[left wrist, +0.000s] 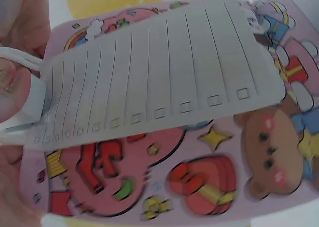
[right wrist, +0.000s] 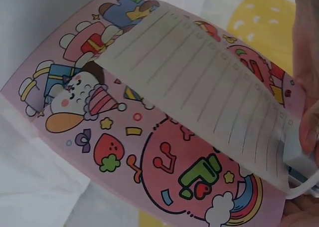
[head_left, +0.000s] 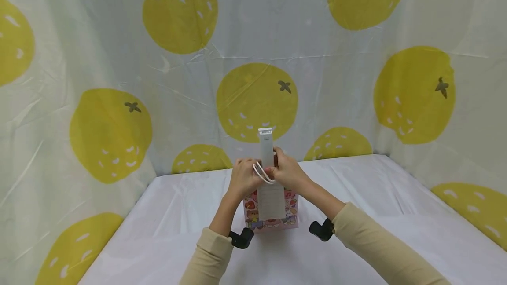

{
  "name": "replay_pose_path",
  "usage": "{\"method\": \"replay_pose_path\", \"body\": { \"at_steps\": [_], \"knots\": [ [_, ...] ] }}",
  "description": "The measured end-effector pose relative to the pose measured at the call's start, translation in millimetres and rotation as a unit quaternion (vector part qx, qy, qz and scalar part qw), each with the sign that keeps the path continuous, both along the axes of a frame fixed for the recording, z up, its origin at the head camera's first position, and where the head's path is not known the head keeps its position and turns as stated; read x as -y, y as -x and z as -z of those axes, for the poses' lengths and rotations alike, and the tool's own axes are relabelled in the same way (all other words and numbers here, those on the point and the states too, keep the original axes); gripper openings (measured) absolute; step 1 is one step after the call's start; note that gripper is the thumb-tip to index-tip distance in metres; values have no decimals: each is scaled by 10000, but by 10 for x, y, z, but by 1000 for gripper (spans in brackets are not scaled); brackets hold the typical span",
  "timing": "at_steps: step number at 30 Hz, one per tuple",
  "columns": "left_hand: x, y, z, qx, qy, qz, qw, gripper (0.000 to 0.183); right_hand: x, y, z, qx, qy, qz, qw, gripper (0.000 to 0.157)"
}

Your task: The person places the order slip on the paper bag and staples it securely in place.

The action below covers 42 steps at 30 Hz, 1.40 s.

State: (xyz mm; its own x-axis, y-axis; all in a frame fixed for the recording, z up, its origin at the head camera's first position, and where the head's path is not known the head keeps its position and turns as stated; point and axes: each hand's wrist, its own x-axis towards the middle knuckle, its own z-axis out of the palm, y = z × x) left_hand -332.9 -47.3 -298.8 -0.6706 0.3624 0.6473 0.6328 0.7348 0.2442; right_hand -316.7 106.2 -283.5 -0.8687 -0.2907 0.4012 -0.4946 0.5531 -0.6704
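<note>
A pink cartoon-printed gift bag (head_left: pixel 292 215) hangs upright between my hands at the white table. A lined paper sheet (head_left: pixel 271 204) lies over its front, with its top edge at the bag's top. My left hand (head_left: pixel 242 178) grips the bag's upper edge on the left, its fingertips partly hidden. In my right hand (head_left: pixel 288 173) is a white stapler (head_left: pixel 266 151), its long body pointing away from me. The stapler's front end (right wrist: pixel 298 146) sits at the sheet's top edge, a thumb on it. A white cord handle (head_left: pixel 261 174) loops beside the thumb.
White cloth covers the table (head_left: pixel 348 188). Behind and beside it hangs a pale curtain (head_left: pixel 253 34) printed with large yellow fruit. Black wrist camera mounts (head_left: pixel 241 237) sit at both cuffs.
</note>
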Motion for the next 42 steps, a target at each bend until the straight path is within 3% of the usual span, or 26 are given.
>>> {"method": "replay_pose_path", "body": {
  "at_steps": [8, 13, 20, 27, 31, 34, 37, 42],
  "knots": [
    [75, -27, -20, 644, 69, 66, 9979, 48, -61, -9, -80, 171, -325, -419, 9984, 61],
    [109, -31, -41, 796, 115, 196, 9966, 57, -104, -10, -142, 511, -264, -599, 9965, 60],
    [132, -50, -53, 1066, 50, 305, 9938, 56, -152, 0, -188, 730, -52, -552, 9958, 65],
    [178, -60, 12, 685, 164, 346, 9969, 50, -156, -7, -173, 725, 145, -632, 9953, 63],
    [228, -30, 51, 450, 122, 561, 9973, 41, -158, -1, -171, 725, 259, -618, 9951, 60],
    [278, -21, 101, 397, -159, 767, 9961, 30, -164, 9, -155, 706, 338, -607, 9951, 59],
    [326, -29, 157, 596, -753, 1008, 9903, 24, -165, 11, -144, 709, 450, -575, 9948, 58],
    [363, -29, 233, 1328, -1928, 1210, 9646, 24, -166, 5, -148, 588, 627, -471, 9952, 60]
  ]
}}
